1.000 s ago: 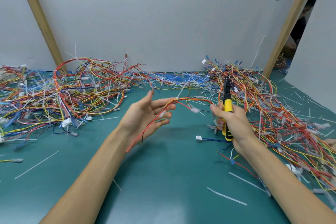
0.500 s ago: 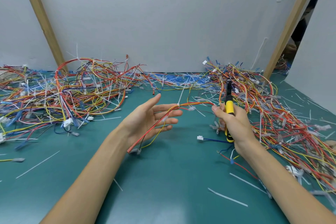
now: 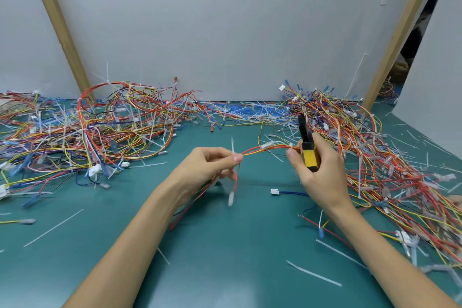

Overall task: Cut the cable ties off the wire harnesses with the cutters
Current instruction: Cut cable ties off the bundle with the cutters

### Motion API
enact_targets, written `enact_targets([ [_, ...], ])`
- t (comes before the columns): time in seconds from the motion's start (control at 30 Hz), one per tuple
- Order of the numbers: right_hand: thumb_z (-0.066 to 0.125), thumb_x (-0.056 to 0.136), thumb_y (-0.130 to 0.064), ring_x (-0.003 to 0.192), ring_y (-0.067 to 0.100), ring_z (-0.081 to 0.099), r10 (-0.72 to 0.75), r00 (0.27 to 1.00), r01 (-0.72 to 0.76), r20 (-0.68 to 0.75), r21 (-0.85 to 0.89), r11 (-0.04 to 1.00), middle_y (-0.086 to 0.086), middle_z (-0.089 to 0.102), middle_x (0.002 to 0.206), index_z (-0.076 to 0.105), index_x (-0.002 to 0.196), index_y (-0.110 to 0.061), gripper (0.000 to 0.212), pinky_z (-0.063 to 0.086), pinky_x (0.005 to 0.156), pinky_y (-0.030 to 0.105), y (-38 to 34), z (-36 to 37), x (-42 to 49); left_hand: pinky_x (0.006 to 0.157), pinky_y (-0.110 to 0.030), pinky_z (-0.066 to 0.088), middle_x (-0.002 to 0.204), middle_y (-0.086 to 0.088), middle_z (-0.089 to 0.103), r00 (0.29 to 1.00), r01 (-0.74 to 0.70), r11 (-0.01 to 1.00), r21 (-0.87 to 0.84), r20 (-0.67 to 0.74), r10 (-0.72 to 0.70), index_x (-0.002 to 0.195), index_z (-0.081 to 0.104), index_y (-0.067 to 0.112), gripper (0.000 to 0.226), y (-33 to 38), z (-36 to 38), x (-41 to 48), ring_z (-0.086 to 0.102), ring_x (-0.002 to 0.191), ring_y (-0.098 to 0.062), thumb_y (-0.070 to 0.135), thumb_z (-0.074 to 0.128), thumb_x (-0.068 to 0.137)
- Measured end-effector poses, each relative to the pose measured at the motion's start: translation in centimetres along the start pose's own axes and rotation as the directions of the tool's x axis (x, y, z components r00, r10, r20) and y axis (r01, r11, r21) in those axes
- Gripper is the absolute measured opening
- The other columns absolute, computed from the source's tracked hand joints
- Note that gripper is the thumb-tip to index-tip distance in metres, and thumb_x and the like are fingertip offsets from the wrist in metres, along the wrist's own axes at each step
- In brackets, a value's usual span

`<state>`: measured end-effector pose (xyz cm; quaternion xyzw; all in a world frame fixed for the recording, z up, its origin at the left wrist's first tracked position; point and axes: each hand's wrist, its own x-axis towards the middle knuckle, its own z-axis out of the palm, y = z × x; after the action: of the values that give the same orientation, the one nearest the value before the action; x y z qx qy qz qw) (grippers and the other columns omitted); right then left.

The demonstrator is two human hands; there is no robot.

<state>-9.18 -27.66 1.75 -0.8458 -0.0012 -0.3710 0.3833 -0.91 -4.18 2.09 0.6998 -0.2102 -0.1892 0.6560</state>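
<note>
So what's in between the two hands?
In the head view, a red and yellow wire bundle runs from the left hand to the right hand holding the cutters, a whitish piece on it.

A grey wall (image 3: 225,20) with slanting wooden posts (image 3: 57,25) backs the green tabletop (image 3: 225,257).

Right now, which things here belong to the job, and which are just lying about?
In the job: left hand, right hand, cutters, held harness, its tie.
Lying about: cut strip, blue wire, left pile, right pile.
</note>
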Motion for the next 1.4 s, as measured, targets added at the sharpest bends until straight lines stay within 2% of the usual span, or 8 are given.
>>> enact_targets([
  [0.2,0.069,0.090,-0.040,0.058,0.015,0.043,-0.055,0.999,0.054,0.000,-0.078,0.995,-0.004,0.046,0.062,0.042,0.075,-0.027,0.034,0.032,0.052,0.028,-0.2,0.3,-0.1,0.078,-0.027,0.052,0.079,-0.001,0.075,0.957,-0.179,0.940,0.292,-0.172,0.235,0.084,0.073,0.014,0.007,-0.1,-0.4,0.4,0.067,0.075,-0.012,0.017,0.079,0.084],
  [0.3,0.074,0.088,-0.038,0.058,0.013,0.043,-0.023,1.000,0.024,0.009,-0.127,0.992,-0.006,0.044,0.059,0.044,0.074,-0.024,0.036,0.031,0.051,0.027,-0.1,0.6,-0.1,0.074,-0.024,0.050,0.078,0.007,0.072,0.857,-0.244,0.826,0.507,-0.286,0.429,0.083,0.069,0.018,0.010,-0.1,0.4,0.4,0.068,0.078,-0.011,0.013,0.076,0.086],
  [0.4,0.075,0.087,-0.038,0.056,0.015,0.042,0.006,1.000,-0.003,0.021,-0.132,0.991,-0.005,0.044,0.058,0.045,0.075,-0.019,0.037,0.032,0.051,0.031,0.0,0.8,-0.2,0.068,-0.026,0.053,0.074,0.006,0.072,0.773,-0.317,0.827,0.465,-0.378,0.509,0.084,0.067,0.021,0.014,0.1,1.1,0.3,0.070,0.068,-0.011,0.008,0.071,0.088],
  [0.7,0.073,0.089,-0.042,0.058,0.016,0.045,0.038,0.999,-0.032,0.036,-0.142,0.989,-0.003,0.048,0.060,0.047,0.076,-0.020,0.036,0.033,0.051,0.030,0.3,0.9,-0.2,0.058,-0.013,0.042,0.069,0.006,0.069,0.916,-0.158,0.987,0.031,-0.369,0.158,0.094,0.067,0.010,0.011,0.3,0.6,0.7,0.050,0.057,-0.007,0.016,0.060,0.099],
  [0.9,0.072,0.089,-0.041,0.059,0.013,0.046,-0.008,0.998,0.018,0.055,-0.179,0.984,-0.005,0.047,0.062,0.045,0.077,-0.022,0.036,0.034,0.052,0.032,0.4,0.9,-0.4,0.057,-0.024,0.033,0.069,0.003,0.055,0.968,0.058,0.970,0.234,-0.251,0.003,0.088,0.074,0.010,0.034,-0.3,-0.3,0.4,0.043,0.062,-0.010,0.034,0.055,0.101],
  [1.1,0.075,0.088,-0.036,0.056,0.012,0.043,-0.056,0.995,0.069,0.082,-0.162,0.984,-0.008,0.043,0.058,0.038,0.074,-0.031,0.039,0.032,0.052,0.032,-0.3,1.2,-0.7,0.058,-0.027,0.033,0.057,0.017,0.054,0.934,0.173,0.952,0.252,-0.348,-0.078,0.084,0.071,0.011,0.043,-0.4,-0.1,1.0,0.045,0.064,-0.010,0.041,0.047,0.103],
  [1.27,0.074,0.089,-0.033,0.058,0.015,0.042,-0.095,0.992,0.106,0.082,-0.145,0.984,-0.007,0.041,0.059,0.040,0.075,-0.026,0.038,0.031,0.053,0.034,-1.0,1.3,-1.0,0.066,-0.030,0.032,0.070,0.007,0.057,0.875,0.187,0.974,0.128,-0.472,-0.106,0.075,0.067,0.017,0.038,-0.7,0.0,1.6,0.045,0.068,-0.015,0.043,0.054,0.099],
  [1.4,0.077,0.087,-0.023,0.061,0.017,0.043,-0.149,0.986,0.158,0.081,-0.121,0.980,-0.005,0.044,0.064,0.043,0.078,-0.021,0.035,0.037,0.054,0.036,-1.7,1.1,-1.2,0.056,-0.029,0.028,0.046,0.016,0.051,0.874,0.133,0.991,-0.024,-0.468,-0.128,0.072,0.062,0.012,0.034,-0.3,0.1,1.4,0.038,0.056,-0.012,0.034,0.060,0.097],
])
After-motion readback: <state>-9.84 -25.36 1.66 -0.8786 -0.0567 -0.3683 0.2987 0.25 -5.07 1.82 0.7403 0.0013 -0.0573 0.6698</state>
